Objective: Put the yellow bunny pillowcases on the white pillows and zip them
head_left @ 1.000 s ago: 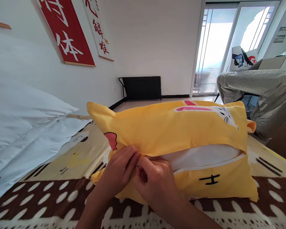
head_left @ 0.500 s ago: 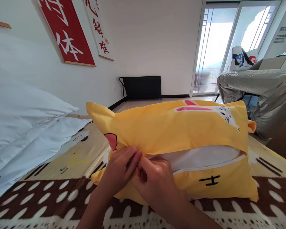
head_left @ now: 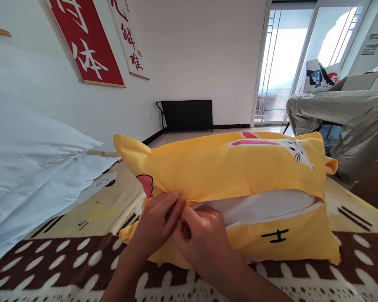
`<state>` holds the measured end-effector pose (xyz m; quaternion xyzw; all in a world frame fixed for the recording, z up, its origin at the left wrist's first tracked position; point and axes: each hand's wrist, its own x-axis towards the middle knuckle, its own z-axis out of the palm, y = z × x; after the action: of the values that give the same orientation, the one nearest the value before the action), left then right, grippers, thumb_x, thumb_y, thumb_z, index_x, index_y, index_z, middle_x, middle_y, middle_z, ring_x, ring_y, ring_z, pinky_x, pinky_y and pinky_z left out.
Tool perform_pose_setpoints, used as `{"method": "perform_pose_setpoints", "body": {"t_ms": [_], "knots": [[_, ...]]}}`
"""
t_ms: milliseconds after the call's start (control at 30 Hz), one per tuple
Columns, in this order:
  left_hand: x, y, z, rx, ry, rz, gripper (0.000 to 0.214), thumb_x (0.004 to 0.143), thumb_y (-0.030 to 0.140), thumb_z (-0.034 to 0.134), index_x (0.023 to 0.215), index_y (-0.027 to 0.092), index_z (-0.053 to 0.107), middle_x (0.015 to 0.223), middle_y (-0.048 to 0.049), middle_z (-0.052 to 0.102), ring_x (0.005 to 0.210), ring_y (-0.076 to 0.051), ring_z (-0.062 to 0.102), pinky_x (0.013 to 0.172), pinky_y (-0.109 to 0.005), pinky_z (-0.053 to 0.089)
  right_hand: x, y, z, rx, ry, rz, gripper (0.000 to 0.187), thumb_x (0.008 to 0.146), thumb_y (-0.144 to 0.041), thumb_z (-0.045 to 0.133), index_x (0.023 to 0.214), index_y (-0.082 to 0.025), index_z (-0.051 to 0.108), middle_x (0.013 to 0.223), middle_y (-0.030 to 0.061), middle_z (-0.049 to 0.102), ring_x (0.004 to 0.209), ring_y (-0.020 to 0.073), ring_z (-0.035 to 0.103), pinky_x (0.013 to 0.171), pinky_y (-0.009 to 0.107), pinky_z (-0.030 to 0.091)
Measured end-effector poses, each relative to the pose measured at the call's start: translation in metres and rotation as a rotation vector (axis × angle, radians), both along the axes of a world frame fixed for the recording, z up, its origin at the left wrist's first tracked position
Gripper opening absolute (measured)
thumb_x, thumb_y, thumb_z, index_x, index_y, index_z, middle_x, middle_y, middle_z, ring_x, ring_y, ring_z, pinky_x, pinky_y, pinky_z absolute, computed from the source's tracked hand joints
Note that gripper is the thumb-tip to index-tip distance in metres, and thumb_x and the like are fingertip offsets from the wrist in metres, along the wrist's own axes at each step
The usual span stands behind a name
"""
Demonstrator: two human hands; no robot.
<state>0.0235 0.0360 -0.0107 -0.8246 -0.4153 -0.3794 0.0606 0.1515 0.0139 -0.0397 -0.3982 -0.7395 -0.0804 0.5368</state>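
A yellow pillowcase (head_left: 204, 167) with a white rabbit print lies in front of me, filled by a white pillow (head_left: 264, 205). Its long side gapes on the right, where the pillow shows between the upper edge and a lower edge with a white strip. My left hand (head_left: 159, 218) is closed on the upper edge of the opening, thumb against fingers. Right beside it, my right hand (head_left: 203, 239) pinches at the left end of the gap, fingers curled. What lies between the right fingertips is hidden.
Under the pillowcase spreads a patterned brown and cream blanket (head_left: 59, 262). White bedding (head_left: 34, 167) is heaped at the left. A silver-covered table (head_left: 343, 105) with boxes stands at the right rear, and a black panel (head_left: 187, 115) leans by the wall.
Both hands keep their grip at the same spot on the pillowcase. The whole view has shifted very slightly; little else differs.
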Motion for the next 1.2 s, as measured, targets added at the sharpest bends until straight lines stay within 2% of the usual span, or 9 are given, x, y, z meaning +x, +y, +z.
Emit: {"method": "perform_pose_setpoints", "body": {"t_ms": [333, 667, 1200], "knots": [[-0.0009, 0.0047, -0.0031, -0.011, -0.009, 0.004, 0.030, 0.092, 0.021, 0.039, 0.062, 0.019, 0.033, 0.056, 0.0037, 0.041, 0.053, -0.010, 0.040, 0.055, -0.022, 0.032, -0.0008, 0.0009, -0.0033, -0.011, 0.015, -0.021, 0.018, 0.073, -0.011, 0.044, 0.058, -0.021, 0.042, 0.047, -0.0042, 0.049, 0.045, 0.0108, 0.044, 0.052, 0.026, 0.030], [0.0035, 0.0017, 0.0006, -0.008, -0.026, -0.003, 0.030, 0.091, 0.020, 0.038, 0.061, 0.019, 0.032, 0.055, 0.0038, 0.041, 0.052, -0.009, 0.039, 0.054, -0.022, 0.032, -0.0005, 0.0013, -0.0047, -0.026, 0.009, -0.009, 0.018, 0.073, -0.011, 0.044, 0.059, -0.021, 0.040, 0.048, -0.0042, 0.049, 0.047, 0.0105, 0.044, 0.054, 0.025, 0.029], [0.0003, 0.0062, -0.0068, 0.012, -0.043, -0.013, 0.031, 0.091, 0.018, 0.041, 0.062, 0.019, 0.029, 0.055, 0.0052, 0.038, 0.050, -0.008, 0.036, 0.052, -0.020, 0.030, -0.0007, 0.0020, -0.0055, -0.036, 0.019, -0.011, 0.018, 0.073, -0.012, 0.043, 0.059, -0.021, 0.034, 0.047, -0.0055, 0.047, 0.047, 0.0099, 0.041, 0.053, 0.025, 0.027]]}}
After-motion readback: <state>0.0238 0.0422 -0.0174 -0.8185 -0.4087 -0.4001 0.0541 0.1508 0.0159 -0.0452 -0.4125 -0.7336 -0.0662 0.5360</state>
